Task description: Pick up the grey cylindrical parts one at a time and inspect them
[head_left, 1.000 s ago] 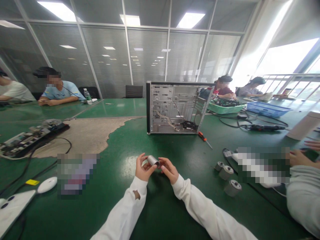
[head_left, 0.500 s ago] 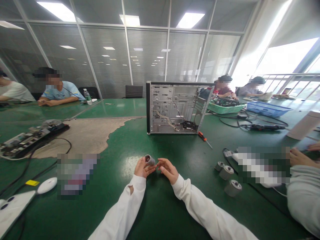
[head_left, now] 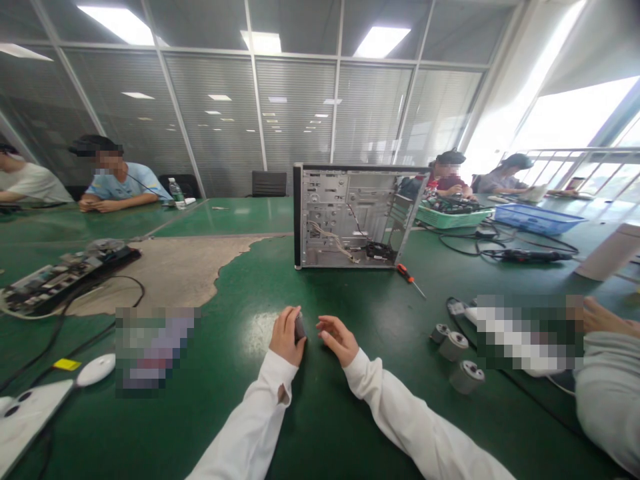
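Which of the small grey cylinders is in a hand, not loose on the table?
The cylinder gripped in the left hand, near table centre. The other three cylinders sit untouched in a cluster on the green table farther right.

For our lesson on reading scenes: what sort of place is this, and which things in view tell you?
Probably an office workroom used for electronics assembly: an opened computer case and screwdriver on a long green table, and glass partition walls behind.

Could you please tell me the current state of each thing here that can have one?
left hand: closed around the small metal cylinder
right hand: open, holding nothing
computer case: upright, side panel off
screwdriver: lying flat on the table
three grey cylinders: standing upright
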The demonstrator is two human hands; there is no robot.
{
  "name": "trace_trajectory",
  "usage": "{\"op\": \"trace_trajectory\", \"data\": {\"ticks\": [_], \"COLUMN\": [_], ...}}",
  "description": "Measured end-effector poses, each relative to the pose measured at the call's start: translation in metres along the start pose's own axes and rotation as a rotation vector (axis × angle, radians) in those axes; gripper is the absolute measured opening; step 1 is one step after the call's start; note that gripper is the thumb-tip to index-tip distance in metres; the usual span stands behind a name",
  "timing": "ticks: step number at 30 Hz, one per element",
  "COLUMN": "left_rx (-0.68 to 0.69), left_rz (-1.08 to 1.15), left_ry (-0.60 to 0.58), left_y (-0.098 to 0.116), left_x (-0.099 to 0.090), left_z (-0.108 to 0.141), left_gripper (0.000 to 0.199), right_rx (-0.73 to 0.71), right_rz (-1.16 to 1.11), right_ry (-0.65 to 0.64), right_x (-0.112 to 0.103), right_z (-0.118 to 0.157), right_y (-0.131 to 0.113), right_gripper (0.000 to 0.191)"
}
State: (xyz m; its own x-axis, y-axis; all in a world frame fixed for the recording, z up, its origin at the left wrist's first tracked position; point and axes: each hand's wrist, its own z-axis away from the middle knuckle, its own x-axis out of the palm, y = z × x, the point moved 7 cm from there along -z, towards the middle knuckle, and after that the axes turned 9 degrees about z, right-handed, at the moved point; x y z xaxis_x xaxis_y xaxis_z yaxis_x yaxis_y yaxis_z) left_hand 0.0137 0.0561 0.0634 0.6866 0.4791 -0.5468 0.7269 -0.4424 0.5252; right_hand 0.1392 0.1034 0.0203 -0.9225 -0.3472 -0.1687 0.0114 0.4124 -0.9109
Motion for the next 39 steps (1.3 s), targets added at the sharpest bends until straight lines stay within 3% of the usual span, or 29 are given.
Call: {"op": "trace_trajectory", "data": {"ticks": [4,9,16,22,30,35,39], "left_rx": [-0.02,-0.038,-0.096,-0.199,-0.247,-0.194,-0.227], "left_rz": [-0.054,0.016,0.224,0.339,0.335,0.388,0.592], "left_ry": [-0.117,-0.165,-0.069,-0.027,-0.05,-0.114,-0.103], "left_y": [0.001,0.001,-0.015,-0.032,-0.029,-0.014,-0.024], "left_x": [0.008,0.015,0.022,0.028,0.027,0.018,0.022], "left_z": [0.002,0.003,0.007,0.012,0.012,0.009,0.011], "left_gripper": [0.068,0.071,0.079,0.08,0.078,0.072,0.071], "right_rx": [-0.02,-0.045,-0.185,-0.24,-0.289,-0.286,-0.264], "right_rz": [0.041,0.098,0.299,0.408,0.425,0.523,0.709], "right_ry": [0.016,0.04,0.091,0.093,0.115,0.133,0.04], "right_x": [-0.001,-0.002,-0.005,0.005,0.002,-0.03,-0.05], "right_z": [0.0,0.001,-0.008,-0.017,-0.025,-0.022,-0.011], "right_y": [-0.003,-0.007,-0.03,-0.049,-0.064,-0.048,-0.017], "right_gripper": [0.033,0.033,0.025,0.017,0.013,0.01,0.008]}}
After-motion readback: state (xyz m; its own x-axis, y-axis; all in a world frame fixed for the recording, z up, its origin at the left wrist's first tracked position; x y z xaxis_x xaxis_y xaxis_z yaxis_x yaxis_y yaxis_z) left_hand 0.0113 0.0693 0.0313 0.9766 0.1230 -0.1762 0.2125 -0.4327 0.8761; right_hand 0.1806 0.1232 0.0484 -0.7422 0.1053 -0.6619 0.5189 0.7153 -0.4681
